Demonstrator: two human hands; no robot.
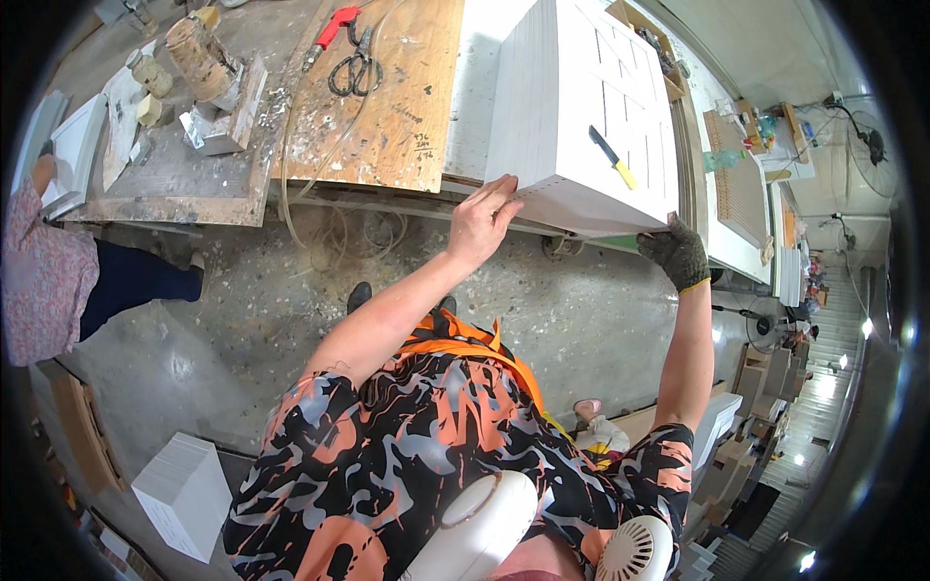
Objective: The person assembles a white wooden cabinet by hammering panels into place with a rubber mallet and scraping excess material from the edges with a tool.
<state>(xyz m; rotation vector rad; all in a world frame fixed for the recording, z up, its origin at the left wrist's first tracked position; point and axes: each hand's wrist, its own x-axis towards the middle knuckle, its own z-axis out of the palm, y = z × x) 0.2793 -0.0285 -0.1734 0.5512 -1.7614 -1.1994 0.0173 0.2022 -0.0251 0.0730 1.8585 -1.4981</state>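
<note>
A tall stack of white sheets (528, 92) stands at the far edge of the bench, its layered edges showing on the left side. My bare left hand (482, 221) presses its fingers against the near left corner of the stack. At the near right corner my right hand (675, 254), in a dark glove with a yellow cuff, closes on the edge; some of its fingertips are hidden. Between the hands, on the stack's top sheet, lies a utility knife (612, 158) with a black blade end and a yellow handle. Dark lines run across that sheet.
On a paint-spotted wooden board (407, 116) left of the stack lie black scissors (356, 70) and a red air gun (337, 27). Farther left, a worktable (208, 198) holds messy containers. A co-worker (53, 276) stands at the left. White stacked boards (184, 494) sit on the floor behind me.
</note>
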